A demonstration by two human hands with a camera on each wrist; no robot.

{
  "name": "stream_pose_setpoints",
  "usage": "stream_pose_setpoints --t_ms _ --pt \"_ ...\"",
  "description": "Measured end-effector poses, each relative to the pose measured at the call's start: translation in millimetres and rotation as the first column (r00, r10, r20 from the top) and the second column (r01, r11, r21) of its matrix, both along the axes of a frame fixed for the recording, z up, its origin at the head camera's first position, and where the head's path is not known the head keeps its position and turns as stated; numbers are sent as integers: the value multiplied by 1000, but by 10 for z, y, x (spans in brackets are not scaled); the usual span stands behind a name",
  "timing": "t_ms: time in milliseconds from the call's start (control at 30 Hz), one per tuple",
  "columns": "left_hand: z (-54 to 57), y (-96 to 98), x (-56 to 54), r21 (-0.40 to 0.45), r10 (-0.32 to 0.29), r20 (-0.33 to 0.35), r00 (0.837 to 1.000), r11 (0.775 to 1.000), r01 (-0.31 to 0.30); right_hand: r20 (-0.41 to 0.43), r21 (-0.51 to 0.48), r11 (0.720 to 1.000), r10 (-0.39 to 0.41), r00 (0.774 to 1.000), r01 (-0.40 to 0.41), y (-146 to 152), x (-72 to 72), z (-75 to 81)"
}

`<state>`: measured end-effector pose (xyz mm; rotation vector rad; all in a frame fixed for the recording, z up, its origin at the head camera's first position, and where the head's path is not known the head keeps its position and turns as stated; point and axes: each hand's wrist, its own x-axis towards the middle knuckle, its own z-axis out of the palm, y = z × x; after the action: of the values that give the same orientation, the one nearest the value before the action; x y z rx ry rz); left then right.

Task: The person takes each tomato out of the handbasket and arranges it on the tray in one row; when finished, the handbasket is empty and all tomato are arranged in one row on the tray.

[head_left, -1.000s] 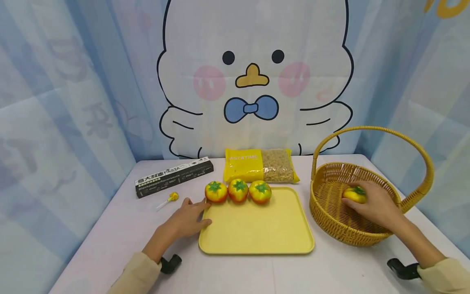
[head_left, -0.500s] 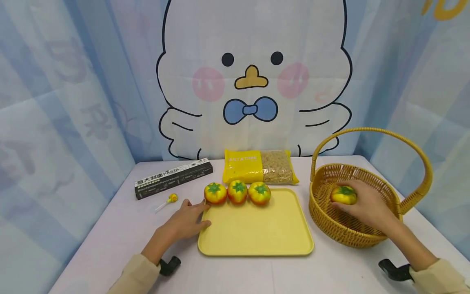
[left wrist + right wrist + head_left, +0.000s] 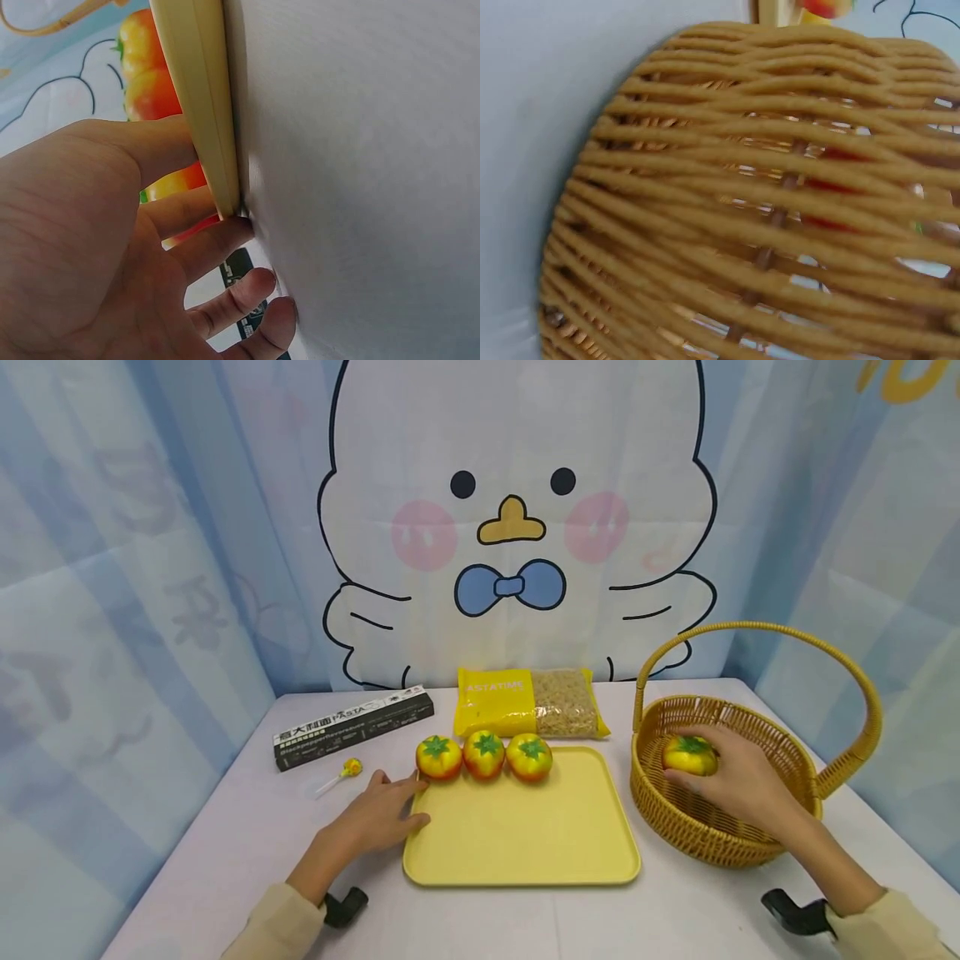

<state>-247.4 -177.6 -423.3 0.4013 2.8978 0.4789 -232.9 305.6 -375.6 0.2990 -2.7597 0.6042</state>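
My right hand point(image 3: 738, 777) grips a yellow-red tomato point(image 3: 688, 757) with a green star-shaped top, inside the wicker basket point(image 3: 667, 818) on the right. In the right wrist view the basket's woven wall point(image 3: 765, 180) hides the hand; a red patch shows through its gaps. My left hand point(image 3: 382, 814) rests at the left edge of the yellow tray point(image 3: 525, 835), with thumb and index finger over the rim point(image 3: 199, 90) and the other fingers loosely spread beside it. Three similar tomatoes, left point(image 3: 438, 758), middle point(image 3: 483, 755) and right point(image 3: 529, 757), stand in a row along the tray's far edge.
Behind the tray lies a yellow pasta bag point(image 3: 532, 703). A black pasta box point(image 3: 352, 727) and a lollipop point(image 3: 350, 768) lie at the left. The basket's tall handle point(image 3: 757, 627) arches above its rim. Printed curtains surround the white table point(image 3: 480, 927).
My right hand has moved left inside the basket with the tomato, towards the basket's left wall. My left hand stays at the tray edge.
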Motion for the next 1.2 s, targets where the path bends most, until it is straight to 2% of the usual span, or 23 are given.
stream_pose_setpoints --t_ms 867,1200 --pt "-7 29 -34 7 -22 -20 1000 1000 22 -51 -18 994 104 993 -105 -190 -86 203" --pt "-9 -6 -15 -8 -3 -9 1000 1000 3 -84 -35 988 145 986 -149 -408 -136 240"
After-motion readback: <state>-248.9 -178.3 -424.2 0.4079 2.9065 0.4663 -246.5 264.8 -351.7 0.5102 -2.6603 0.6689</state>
